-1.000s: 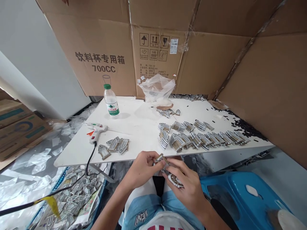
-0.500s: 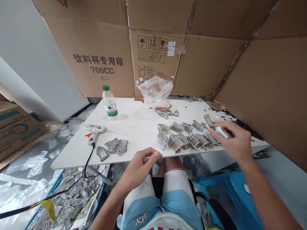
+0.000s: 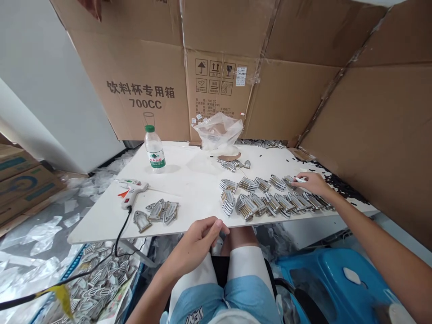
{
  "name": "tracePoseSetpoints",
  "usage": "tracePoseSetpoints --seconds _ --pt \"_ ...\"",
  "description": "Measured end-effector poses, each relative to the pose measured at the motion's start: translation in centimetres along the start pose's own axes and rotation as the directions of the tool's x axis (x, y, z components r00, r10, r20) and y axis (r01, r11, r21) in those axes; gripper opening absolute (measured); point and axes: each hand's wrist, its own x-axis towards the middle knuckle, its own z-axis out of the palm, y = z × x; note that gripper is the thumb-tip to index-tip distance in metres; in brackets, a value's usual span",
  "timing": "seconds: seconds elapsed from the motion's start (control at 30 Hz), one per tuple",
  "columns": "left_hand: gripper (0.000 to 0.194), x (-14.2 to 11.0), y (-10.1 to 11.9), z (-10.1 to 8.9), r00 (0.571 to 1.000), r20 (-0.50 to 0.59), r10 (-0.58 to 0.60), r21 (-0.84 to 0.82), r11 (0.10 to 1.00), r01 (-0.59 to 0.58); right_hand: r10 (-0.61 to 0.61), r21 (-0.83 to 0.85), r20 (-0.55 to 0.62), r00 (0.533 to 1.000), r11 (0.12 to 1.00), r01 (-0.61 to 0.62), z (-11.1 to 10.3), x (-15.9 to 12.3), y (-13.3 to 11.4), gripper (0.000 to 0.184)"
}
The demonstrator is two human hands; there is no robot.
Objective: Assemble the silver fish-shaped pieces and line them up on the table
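Note:
My right hand point(image 3: 313, 183) reaches over the far right end of the back row of flat metal buckle-like pieces point(image 3: 277, 182). Its fingers are closed on a small white object point(image 3: 299, 179), mostly covered, whose kind I cannot make out. Touching or just beside these fingertips is the last metal piece point(image 3: 289, 181) of that row. A longer front row of overlapping metal pieces point(image 3: 246, 206) lies nearer the table edge. My left hand point(image 3: 202, 240) rests by the front edge, fingers curled in and thumb against them, with nothing visible in it.
A glue gun point(image 3: 134, 194) and a loose pile of metal pieces point(image 3: 157, 213) lie on the left of the white table point(image 3: 192, 193). Behind stand a water bottle point(image 3: 155, 150) and a plastic bag point(image 3: 219, 135). Small black parts point(image 3: 340, 184) cover the right edge. Cardboard point(image 3: 219, 27) walls the back.
My right hand has moved left and down to the back row's end. The metal piece it held up now appears to lie in that row. My left hand has barely moved.

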Motion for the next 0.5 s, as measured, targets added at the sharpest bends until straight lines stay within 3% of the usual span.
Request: tracePoseSetpoints --seconds 0.33,0.5 --pt "0.06 0.2 0.1 0.0 1.0 0.015 -0.014 0.008 1.0 0.014 -0.013 0.027 0.064 0.998 1.0 0.011 0.7 0.8 -0.4 0.044" --pt "0.058 0.0 0.6 -0.1 0.999 -0.029 -0.028 -0.043 0.999 0.027 0.018 0.124 -0.055 0.998 0.992 -0.012 -0.3 0.6 -1.8 0.051"
